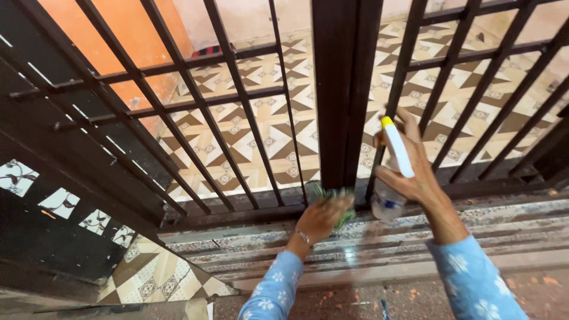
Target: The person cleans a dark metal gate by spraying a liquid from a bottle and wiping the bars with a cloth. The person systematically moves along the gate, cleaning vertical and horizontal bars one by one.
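My left hand (320, 218) presses a green cloth (336, 197) against the foot of the dark brown metal gate post (342, 89). My right hand (415, 169) grips a clear spray bottle (388, 198) with a white trigger head and a yellow nozzle tip (387, 122), held upright just right of the post, nozzle pointing up and away. Both arms wear blue sleeves with white flowers. A thin bracelet sits on my left wrist.
Dark barred gate panels (195, 112) stand left and right of the post. Beyond lies a patterned beige and brown tiled floor (267, 124) and an orange wall (136, 35). Below the gate runs a worn, ridged door sill (367, 249). A dark tiled wall (47, 201) is at left.
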